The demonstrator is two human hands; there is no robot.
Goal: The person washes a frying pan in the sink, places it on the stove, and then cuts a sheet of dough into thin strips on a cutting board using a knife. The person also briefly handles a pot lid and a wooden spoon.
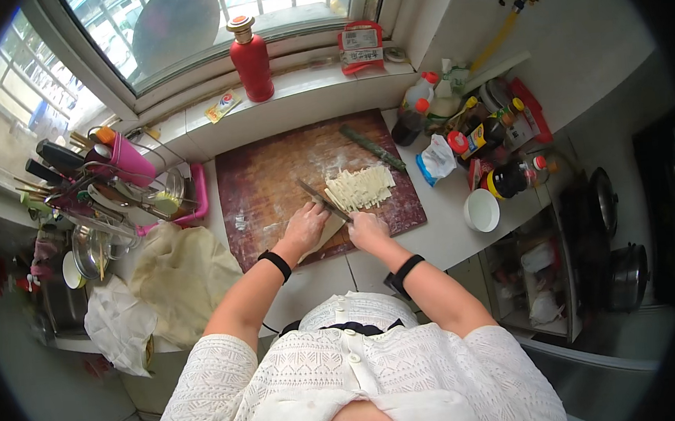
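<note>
A floured wooden cutting board lies on the tiled counter. My right hand grips the handle of a kitchen knife, its blade pointing up and left across the dough. Flat on a folded sheet of dough, my left hand rests just left of the blade, partly covering the dough. To the right of the knife lie many thin cut noodle strips in a row. A dark green, rod-like thing lies behind them near the board's right edge.
Sauce bottles, a white bowl and an opened white-and-blue bag stand to the right. At left are a pink-edged dish rack and a beige cloth. A red bottle stands on the windowsill.
</note>
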